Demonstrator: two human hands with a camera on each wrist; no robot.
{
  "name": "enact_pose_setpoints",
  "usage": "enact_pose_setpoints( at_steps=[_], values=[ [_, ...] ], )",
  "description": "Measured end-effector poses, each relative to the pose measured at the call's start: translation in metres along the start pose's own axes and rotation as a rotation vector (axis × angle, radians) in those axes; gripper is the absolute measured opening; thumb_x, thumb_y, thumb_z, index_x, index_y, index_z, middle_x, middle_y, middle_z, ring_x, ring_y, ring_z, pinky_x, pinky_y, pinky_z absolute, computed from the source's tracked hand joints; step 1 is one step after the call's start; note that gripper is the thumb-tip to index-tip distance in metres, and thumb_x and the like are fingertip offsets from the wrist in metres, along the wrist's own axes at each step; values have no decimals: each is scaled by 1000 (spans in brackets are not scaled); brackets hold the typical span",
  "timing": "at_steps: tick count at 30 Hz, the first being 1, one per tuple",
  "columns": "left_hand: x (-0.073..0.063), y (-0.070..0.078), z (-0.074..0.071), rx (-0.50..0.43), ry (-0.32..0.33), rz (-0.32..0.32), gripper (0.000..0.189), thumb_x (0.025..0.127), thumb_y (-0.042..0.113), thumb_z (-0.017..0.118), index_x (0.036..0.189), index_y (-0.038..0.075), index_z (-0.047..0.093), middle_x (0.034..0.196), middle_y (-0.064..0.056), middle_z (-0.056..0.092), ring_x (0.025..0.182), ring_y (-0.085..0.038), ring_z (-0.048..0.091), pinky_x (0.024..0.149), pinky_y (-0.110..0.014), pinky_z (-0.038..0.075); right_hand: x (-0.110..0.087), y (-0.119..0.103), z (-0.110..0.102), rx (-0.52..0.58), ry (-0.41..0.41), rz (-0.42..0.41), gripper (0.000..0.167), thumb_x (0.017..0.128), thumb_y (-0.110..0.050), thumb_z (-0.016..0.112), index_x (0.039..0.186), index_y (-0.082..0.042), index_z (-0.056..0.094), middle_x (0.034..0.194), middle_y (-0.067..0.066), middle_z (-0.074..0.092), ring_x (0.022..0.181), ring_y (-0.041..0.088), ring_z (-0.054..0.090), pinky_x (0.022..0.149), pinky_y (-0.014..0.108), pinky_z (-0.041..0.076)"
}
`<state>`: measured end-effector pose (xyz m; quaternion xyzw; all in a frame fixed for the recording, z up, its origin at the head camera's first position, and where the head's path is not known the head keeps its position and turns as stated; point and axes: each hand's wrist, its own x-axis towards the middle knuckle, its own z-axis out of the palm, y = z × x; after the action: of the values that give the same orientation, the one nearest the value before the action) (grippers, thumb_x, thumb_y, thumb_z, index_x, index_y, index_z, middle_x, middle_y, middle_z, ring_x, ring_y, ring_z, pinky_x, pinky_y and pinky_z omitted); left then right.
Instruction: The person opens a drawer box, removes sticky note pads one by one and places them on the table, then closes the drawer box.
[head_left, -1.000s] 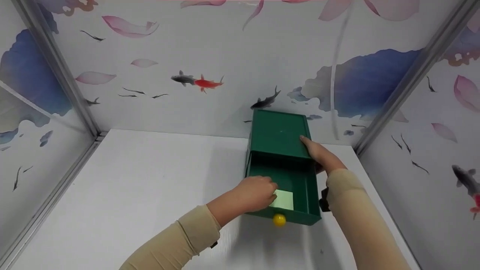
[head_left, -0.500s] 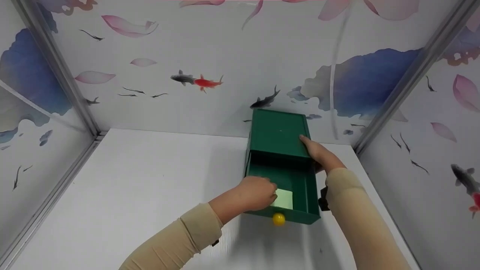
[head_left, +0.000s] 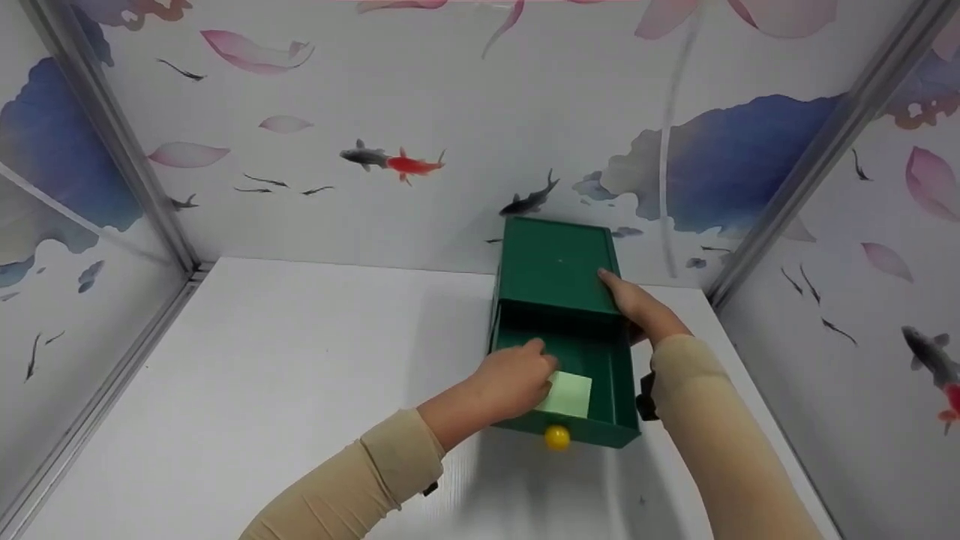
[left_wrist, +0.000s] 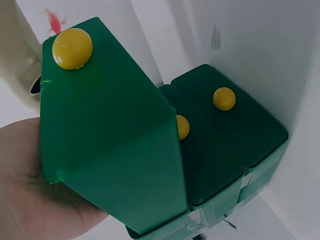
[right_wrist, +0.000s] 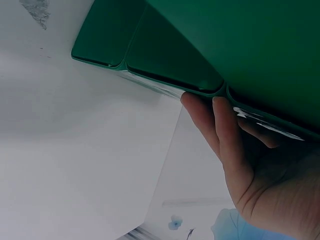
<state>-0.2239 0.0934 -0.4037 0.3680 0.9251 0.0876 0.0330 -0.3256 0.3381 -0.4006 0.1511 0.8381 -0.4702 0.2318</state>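
A green drawer unit [head_left: 559, 262] stands against the back wall, its top drawer [head_left: 600, 433] pulled out, a yellow knob [head_left: 557, 437] on the front. Inside the drawer lies a pale green sticky note [head_left: 571, 395]. My left hand [head_left: 510, 382] reaches in over the drawer's left side and pinches the note's left edge, fingers curled and index finger lifted. In the left wrist view the drawer hides those fingertips. My right hand [head_left: 641, 307] steadies the unit's right side, thumb on the top, fingers [right_wrist: 230, 135] against the side in the right wrist view.
Below the open drawer, two closed drawers with yellow knobs [left_wrist: 224, 99] show in the left wrist view. The unit rests on a white table [head_left: 315, 360]. White walls printed with fish and petals surround it, joined by metal corner posts [head_left: 817, 142].
My left hand has shifted slightly, its index finger rising. More of the sticky note shows, and its far edge has moved a little up and right. The right hand stays put.
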Motion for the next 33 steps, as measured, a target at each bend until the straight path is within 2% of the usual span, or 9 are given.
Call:
enact_pose_setpoints(
  at_steps=[7, 12, 18, 23, 27, 33],
  values=[
    [-3, 0, -6, -200, -10, -48, 32, 95, 24, 65, 125, 14, 67, 104, -2, 53, 79, -11, 51, 73, -23, 48, 0, -3, 2, 14, -7, 8, 98, 94, -71, 24, 152, 7, 10, 143, 36, 32, 125, 48, 45, 94, 56, 45],
    [-7, 0, -8, -295, -14, -91, 30, 93, 22, 67, 121, 12, 69, 102, 1, 52, 80, -10, 51, 74, -22, 48, -1, -3, 2, -1, 1, -1, 99, 94, -71, 23, 152, 8, 10, 143, 36, 32, 125, 49, 45, 94, 58, 44],
    [-7, -1, -7, -351, -44, -92, 23, 94, 20, 66, 116, 14, 69, 103, 5, 61, 81, -9, 52, 75, -24, 48, -1, -2, 2, 0, -13, -1, 99, 94, -71, 22, 152, 7, 7, 144, 37, 29, 127, 51, 42, 95, 60, 42],
    [-6, -1, -6, -341, -71, -99, 22, 94, 17, 65, 116, 16, 68, 104, 7, 67, 80, -10, 53, 76, -26, 47, -2, -2, -1, -4, -6, 0, 100, 93, -72, 22, 151, 8, 7, 144, 37, 30, 126, 51, 42, 95, 59, 43],
    [-8, 1, -7, -343, -22, -93, 19, 94, 16, 65, 113, 18, 69, 102, 8, 67, 79, -8, 54, 75, -26, 48, -1, -1, -2, -10, -8, -1, 99, 94, -71, 21, 151, 9, 8, 144, 38, 30, 127, 50, 42, 95, 59, 42],
    [-17, 0, -12, -392, 132, -80, 19, 95, 17, 65, 113, 19, 69, 107, 7, 69, 88, -7, 60, 80, -27, 50, 0, -2, 0, -8, -5, 6, 99, 94, -70, 22, 151, 9, 9, 143, 38, 29, 126, 51, 42, 95, 59, 42]
  ],
)
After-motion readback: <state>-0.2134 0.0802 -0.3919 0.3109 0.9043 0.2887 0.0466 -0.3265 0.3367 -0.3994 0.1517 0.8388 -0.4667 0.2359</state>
